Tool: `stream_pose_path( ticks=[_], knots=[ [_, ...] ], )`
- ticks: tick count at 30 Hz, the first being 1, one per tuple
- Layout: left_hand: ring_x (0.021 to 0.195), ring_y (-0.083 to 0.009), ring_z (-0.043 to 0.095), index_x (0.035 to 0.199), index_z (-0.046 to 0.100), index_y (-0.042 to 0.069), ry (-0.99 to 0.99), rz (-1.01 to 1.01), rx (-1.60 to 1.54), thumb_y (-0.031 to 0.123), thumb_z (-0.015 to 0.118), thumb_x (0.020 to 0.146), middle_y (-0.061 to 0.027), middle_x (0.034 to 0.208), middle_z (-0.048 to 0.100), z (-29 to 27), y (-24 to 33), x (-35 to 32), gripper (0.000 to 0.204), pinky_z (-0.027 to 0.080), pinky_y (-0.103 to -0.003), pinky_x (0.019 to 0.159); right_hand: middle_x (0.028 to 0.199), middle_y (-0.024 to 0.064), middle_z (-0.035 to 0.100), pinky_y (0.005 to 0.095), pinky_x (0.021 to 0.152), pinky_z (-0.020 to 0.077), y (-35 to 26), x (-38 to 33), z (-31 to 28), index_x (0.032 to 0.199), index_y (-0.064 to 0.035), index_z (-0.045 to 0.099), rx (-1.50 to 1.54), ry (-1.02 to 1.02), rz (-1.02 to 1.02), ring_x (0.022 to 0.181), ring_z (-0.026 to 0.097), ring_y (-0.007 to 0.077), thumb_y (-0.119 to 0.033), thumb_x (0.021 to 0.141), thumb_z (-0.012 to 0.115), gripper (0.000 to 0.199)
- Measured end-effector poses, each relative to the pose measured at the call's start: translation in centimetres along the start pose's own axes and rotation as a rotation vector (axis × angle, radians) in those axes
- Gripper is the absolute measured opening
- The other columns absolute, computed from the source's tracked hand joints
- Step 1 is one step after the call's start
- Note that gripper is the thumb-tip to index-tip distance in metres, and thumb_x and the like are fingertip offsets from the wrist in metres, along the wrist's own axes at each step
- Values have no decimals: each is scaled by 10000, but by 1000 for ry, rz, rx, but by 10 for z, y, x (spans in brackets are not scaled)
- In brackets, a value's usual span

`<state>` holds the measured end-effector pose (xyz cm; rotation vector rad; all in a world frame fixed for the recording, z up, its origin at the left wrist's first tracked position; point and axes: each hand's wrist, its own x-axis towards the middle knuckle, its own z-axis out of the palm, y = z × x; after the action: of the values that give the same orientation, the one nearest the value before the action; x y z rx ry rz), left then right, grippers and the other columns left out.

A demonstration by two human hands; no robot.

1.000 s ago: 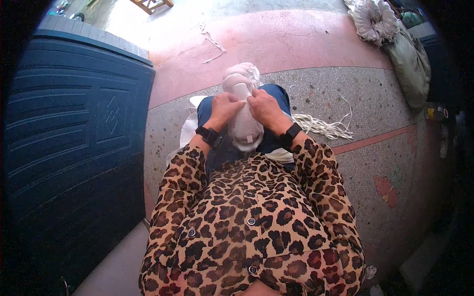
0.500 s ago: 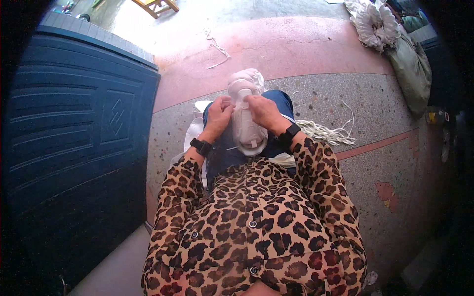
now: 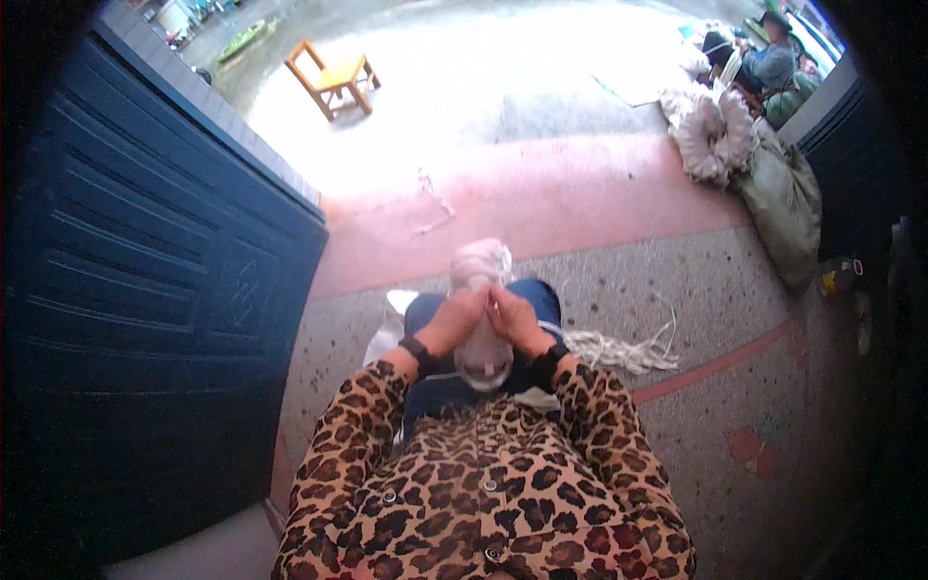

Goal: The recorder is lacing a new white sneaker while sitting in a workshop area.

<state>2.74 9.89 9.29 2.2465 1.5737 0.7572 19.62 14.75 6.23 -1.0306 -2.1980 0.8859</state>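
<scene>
A pale pink and white shoe (image 3: pixel 481 362) lies lengthwise on my lap, slightly blurred. Over its middle my left hand (image 3: pixel 462 319) and my right hand (image 3: pixel 514 317) meet, thumbs and fingertips pressed together. Both are closed in a pinch, and whatever is between the fingers is too small and smeared to make out. The shoe's far end (image 3: pixel 480 256) shows beyond my hands; the part under them is hidden. Beside my right knee, a loose heap of white laces (image 3: pixel 623 348) rests on the speckled floor.
A dark blue panelled door (image 3: pixel 164 300) stands at my left. Ahead are a small wooden chair (image 3: pixel 333 79) and a stray strand (image 3: pixel 435 203) on the floor. At right, a greenish sack (image 3: pixel 781 208) leans under a ruffled white bundle (image 3: pixel 710 135); another person (image 3: pixel 771 66) sits farther off.
My hands have come together over the shoe from being apart on either side. The view has tilted up, bringing the whole chair and the other person into sight.
</scene>
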Motion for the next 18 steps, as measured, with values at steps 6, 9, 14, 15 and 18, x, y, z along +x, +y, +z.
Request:
stream_pose_path(
  ticks=[6, 9, 14, 15, 18],
  knots=[
    [792, -334, 619, 1085, 523, -1, 9, 195, 269, 69, 522, 859, -161, 832, 605, -7, 6, -12, 238, 516, -410, 694, 988, 207, 677, 471, 786, 523, -1, -22, -2, 1137, -68, 604, 57, 42, -42, 936, 642, 426, -216, 905, 636, 277],
    [790, -326, 620, 922, 576, 16, -127, 237, 381, 80, 557, 822, -158, 806, 610, -10, -13, -27, 120, 518, -411, 695, 1000, 203, 686, 438, 813, 529, 12, -34, -12, 1143, -47, 623, 24, 25, -10, 967, 657, 391, -226, 898, 657, 306],
    [786, -341, 625, 806, 602, 34, -62, -133, 513, 91, 561, 835, -162, 782, 611, -78, -117, -115, 76, 509, -441, 690, 919, 108, 706, 349, 729, 530, 54, -66, -74, 1110, -11, 685, 209, -171, 240, 846, 678, 238, -247, 887, 697, 325],
    [786, -343, 625, 818, 599, 32, 22, -202, 627, 91, 548, 851, -160, 776, 607, -114, -146, -148, 84, 504, -447, 687, 889, 70, 702, 321, 682, 525, 64, -76, -92, 1092, -6, 701, 266, -223, 393, 784, 666, 190, -246, 886, 703, 317],
    [784, -349, 625, 851, 589, 28, 404, -564, 909, 90, 510, 899, -157, 760, 598, -252, -212, -255, 111, 489, -462, 679, 809, 2, 637, 263, 579, 479, 100, -110, -158, 1082, -20, 706, 626, -89, 585, 653, 577, 95, -208, 906, 680, 259]
  ],
)
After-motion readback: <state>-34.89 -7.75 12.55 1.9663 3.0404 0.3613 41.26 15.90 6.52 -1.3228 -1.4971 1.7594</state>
